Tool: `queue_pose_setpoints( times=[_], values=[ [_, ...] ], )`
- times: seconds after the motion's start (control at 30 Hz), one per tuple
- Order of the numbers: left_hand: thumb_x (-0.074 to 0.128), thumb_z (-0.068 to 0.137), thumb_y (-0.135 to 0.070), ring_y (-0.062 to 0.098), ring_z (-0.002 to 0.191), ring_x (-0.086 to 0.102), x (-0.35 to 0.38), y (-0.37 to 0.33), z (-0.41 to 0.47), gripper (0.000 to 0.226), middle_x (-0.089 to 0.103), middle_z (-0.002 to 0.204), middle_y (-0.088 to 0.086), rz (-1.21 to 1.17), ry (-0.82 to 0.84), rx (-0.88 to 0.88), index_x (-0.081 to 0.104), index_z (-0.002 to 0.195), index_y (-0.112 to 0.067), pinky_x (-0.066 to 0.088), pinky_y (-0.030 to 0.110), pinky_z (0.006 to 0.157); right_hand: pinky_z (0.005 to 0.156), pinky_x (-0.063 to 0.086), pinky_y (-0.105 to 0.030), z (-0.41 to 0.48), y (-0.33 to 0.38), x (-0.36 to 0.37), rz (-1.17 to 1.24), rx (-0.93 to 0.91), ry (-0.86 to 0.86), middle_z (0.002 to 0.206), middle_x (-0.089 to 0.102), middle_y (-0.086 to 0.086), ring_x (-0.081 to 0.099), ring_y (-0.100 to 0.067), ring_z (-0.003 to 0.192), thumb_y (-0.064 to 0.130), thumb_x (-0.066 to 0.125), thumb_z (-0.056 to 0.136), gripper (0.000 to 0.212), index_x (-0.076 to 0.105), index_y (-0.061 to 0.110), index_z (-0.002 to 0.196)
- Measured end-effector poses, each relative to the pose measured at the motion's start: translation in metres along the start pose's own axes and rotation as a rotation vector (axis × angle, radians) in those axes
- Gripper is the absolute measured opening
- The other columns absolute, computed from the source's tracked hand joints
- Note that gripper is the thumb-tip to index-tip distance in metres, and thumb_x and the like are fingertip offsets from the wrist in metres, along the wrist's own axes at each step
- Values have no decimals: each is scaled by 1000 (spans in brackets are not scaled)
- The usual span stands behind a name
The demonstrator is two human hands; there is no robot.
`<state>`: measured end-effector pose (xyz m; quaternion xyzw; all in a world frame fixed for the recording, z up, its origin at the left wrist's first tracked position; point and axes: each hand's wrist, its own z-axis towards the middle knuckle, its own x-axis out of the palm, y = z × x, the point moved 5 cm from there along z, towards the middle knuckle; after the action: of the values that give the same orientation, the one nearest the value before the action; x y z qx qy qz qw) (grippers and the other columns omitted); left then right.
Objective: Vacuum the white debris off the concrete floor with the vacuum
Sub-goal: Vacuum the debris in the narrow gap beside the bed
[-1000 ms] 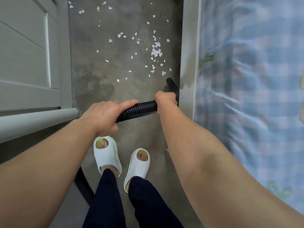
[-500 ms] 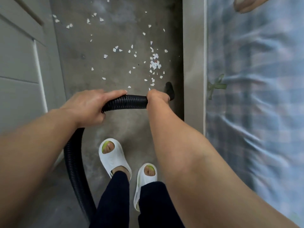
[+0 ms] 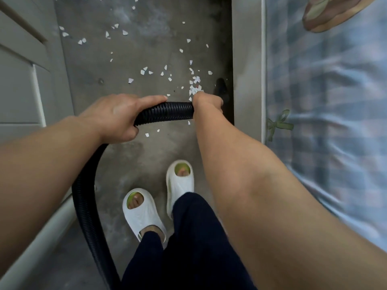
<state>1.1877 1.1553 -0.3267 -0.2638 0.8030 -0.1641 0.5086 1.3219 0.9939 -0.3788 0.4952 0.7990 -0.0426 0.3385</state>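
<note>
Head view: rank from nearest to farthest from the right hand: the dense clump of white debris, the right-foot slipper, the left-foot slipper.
1. Dense clump of white debris: on the floor just beyond the right hand, which grips the vacuum hose.
2. Right-foot slipper: below the hand, toward the person.
3. Left-foot slipper: lower still, further left.

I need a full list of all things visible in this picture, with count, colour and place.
concrete floor: one, grey, centre
white debris: many bits, white, scattered on it
vacuum hose: one, black, lower left up to centre
bed frame: one, pale grey, right of floor
nozzle: one, black, beside bed frame
checked sheet: one, blue, far right
panelled door: one, grey, left
slippers: two, white, on feet
trousers: one pair, navy, bottom
left hand: one, grips hose
right hand: one, grips hose near nozzle
</note>
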Motion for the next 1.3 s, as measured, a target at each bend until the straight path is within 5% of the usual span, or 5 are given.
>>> queue_pose_setpoints(
  times=[0.13,0.43,0.7,1.13,1.3],
  values=[
    [63,72,-9,29,101,56,25,1,-2,100,58,113,2,-48,68,-39,13,145,-53,50,40,78,68,42,-30,16,-5,1,-94,-29,-56,141,38,-15,33,-18,58,22,62,89,75,22,9,151],
    [62,72,-13,25,99,57,44,1,10,103,56,118,-2,-72,86,-84,2,143,-56,48,35,73,76,43,-35,38,-1,8,-92,-49,-86,141,30,-17,31,-18,56,24,57,94,79,9,13,155],
    [64,72,-8,25,102,57,41,-1,4,104,56,128,-4,-162,51,-153,5,146,-53,50,38,80,88,54,-49,34,28,28,-258,-213,21,139,31,-18,60,-38,101,26,58,93,70,19,16,150],
    [63,73,-9,30,105,56,25,-7,54,101,57,124,8,-293,-23,-263,6,149,-45,47,41,87,82,48,-37,52,112,49,-483,-425,37,135,32,-18,58,-32,92,22,52,93,69,15,12,151],
    [65,73,-8,26,94,55,28,-14,44,102,58,115,6,-357,-13,-287,7,150,-42,44,32,77,77,43,-33,42,113,57,-584,-536,121,135,31,-18,58,-34,97,22,53,93,70,15,12,151]
  ],
)
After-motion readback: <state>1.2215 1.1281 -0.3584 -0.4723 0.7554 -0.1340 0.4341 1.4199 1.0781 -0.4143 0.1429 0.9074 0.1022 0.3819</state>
